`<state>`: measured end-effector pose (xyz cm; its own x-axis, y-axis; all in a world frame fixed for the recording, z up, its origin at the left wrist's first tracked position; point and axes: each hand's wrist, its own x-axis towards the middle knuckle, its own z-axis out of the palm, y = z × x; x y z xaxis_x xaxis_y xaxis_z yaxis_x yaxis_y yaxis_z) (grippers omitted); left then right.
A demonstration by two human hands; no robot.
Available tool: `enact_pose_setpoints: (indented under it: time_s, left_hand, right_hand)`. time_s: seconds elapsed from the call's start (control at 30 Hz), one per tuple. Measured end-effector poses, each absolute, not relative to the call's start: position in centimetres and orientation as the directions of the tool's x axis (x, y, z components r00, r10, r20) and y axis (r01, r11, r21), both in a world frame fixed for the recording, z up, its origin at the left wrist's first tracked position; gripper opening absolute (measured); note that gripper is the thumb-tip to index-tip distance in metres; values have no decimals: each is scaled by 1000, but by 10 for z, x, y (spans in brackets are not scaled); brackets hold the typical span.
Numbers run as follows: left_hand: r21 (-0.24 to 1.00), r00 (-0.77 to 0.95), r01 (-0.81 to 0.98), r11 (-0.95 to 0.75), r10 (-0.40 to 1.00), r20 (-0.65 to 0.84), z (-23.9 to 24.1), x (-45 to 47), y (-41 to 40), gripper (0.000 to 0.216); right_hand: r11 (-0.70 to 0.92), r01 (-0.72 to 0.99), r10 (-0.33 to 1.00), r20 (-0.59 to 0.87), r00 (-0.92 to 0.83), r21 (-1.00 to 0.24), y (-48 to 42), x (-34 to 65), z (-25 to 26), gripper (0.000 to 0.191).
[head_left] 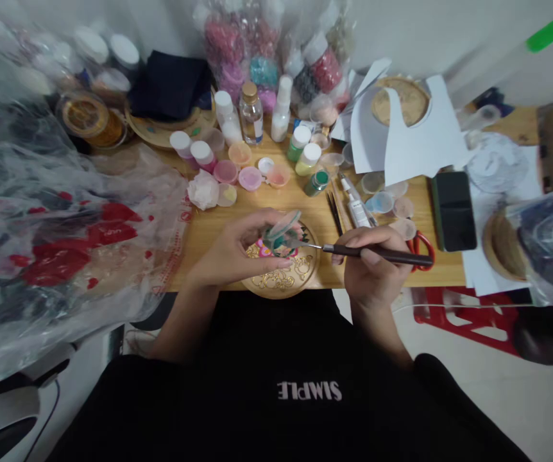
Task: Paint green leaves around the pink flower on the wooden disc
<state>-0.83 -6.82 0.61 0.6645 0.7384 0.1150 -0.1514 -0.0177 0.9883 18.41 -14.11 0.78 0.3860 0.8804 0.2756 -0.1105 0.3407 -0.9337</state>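
Left hand (233, 249): fingers curled around a clear cup (275, 241) above the decorated disc (281, 280); excess tilt could cause a spill. Right hand (375, 266): fingers closed on the spatula (337, 249), tip at the cup; jerking could upset it.

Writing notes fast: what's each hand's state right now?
Left hand: closed around a small clear cup.
Right hand: closed, holding a dark-handled tool.

Head cam is looking forward and steeply down from above the shirt (276, 340), framing the left hand (235, 250) and right hand (375, 266) at close range near center, desk (416, 205) spanning the middle, wall (411, 32) closing off the top.
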Motion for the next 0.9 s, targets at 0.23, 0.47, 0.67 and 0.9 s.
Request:
enact_pose_setpoints:
  time_s: [0.23,0.47,0.67,0.9]
  left_hand:
    - [993,611,-119,22,790,56,-7,-14,-58,39]
    - [963,469,-236,127,883,-2,-27,-17,-51,43]
    - [959,482,-242,146,876,-12,-30,-16,-53,44]
    - [954,491,-259,150,871,-4,-26,-17,-54,41]
  right_hand:
    - [364,-104,838,277,470,-926,-145,200,2,16]
    - [245,147,795,285,536,-958,-162,214,-17,15]
    - [243,264,834,340,434,-933,-168,216,-25,11]
    - [188,331,867,315,386,-924,-169,216,-25,6]
